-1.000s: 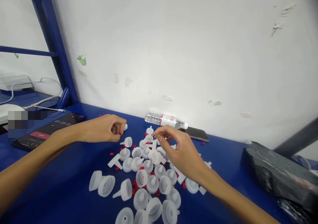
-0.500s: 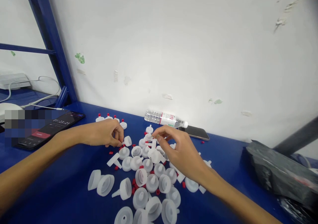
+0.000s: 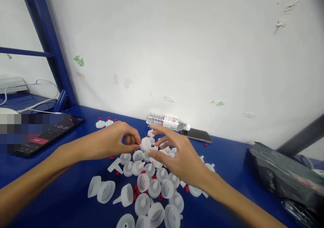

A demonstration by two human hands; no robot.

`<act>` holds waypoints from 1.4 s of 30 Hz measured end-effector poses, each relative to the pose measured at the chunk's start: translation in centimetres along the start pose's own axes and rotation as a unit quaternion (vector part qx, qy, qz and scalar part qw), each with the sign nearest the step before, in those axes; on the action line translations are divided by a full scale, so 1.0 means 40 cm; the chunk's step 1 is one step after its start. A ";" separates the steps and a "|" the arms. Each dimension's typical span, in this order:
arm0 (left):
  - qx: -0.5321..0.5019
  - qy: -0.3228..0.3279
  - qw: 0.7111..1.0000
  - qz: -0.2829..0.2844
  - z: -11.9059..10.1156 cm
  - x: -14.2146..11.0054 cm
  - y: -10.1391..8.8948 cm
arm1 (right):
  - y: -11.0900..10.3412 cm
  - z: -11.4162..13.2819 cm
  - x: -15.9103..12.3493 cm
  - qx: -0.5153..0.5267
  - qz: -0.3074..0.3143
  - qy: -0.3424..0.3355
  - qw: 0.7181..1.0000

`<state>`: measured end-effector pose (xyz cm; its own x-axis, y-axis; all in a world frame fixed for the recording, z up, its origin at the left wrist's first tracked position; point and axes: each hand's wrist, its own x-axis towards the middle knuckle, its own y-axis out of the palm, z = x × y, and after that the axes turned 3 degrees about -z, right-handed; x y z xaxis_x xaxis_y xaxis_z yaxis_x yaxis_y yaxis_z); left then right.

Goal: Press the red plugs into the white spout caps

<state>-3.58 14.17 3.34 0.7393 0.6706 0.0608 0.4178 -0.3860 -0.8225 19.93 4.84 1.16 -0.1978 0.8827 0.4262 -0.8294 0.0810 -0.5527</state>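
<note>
A pile of white plastic spouted caps [image 3: 152,184] lies on the blue table [image 3: 63,187], with small red plugs [image 3: 160,197] scattered among them. My left hand [image 3: 115,142] is pinched on one white cap [image 3: 146,143], held just above the pile. My right hand [image 3: 177,155] hovers right beside that cap, fingers spread and curved, touching or nearly touching it. Two finished caps with red tips [image 3: 104,122] stand behind my left hand, near the wall.
A black phone [image 3: 45,135] with a lit timer lies at the left. A plastic water bottle [image 3: 167,121] and a second phone [image 3: 196,135] lie by the wall. A dark plastic bag [image 3: 283,177] sits at the right. A blue frame post [image 3: 45,42] rises at the left.
My left hand has moved right from the finished caps, picked up a white cap and lifted it to meet my right hand, whose fingers have spread.
</note>
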 end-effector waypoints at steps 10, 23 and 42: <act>-0.026 -0.018 0.996 -0.084 0.012 0.023 0.036 | -0.011 -0.011 0.011 0.035 -0.072 0.030 0.996; -0.033 0.028 0.988 -0.146 -0.023 0.016 0.075 | -0.003 -0.027 0.012 0.055 -0.044 0.034 0.997; 0.002 0.055 0.964 -0.260 0.017 0.018 0.018 | 0.004 0.000 0.006 0.095 -0.055 0.066 0.992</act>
<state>-3.09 14.78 2.41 0.4828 0.7012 0.5246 0.7451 -0.0141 -0.6668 19.77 5.06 1.19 -0.0405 0.9275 0.3717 -0.9285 0.1024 -0.3568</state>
